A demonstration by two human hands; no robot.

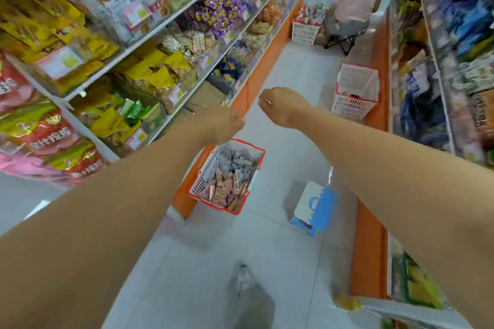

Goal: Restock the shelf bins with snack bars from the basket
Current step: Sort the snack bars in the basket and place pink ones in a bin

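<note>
A white basket with a red rim [258, 153] stands on the floor against the left shelf's orange base, filled with several grey and pink-brown snack bars [227, 181]. Both my arms stretch out above it. My left hand [219, 125] hangs just above the basket's far edge, fingers curled into a fist, holding nothing I can see. My right hand [283, 107] is a little higher and to the right, also curled, with nothing visible in it. The shelf bins [160, 75] on the left hold bagged snacks behind clear fronts.
A small blue and white stool [315, 208] stands on the floor right of the basket. Another red-rimmed basket [355, 91] sits by the right shelf. Farther down the aisle a person sits on a folding stool [344, 37] beside a third basket [304, 31]. My shoe [243, 283] is at the bottom.
</note>
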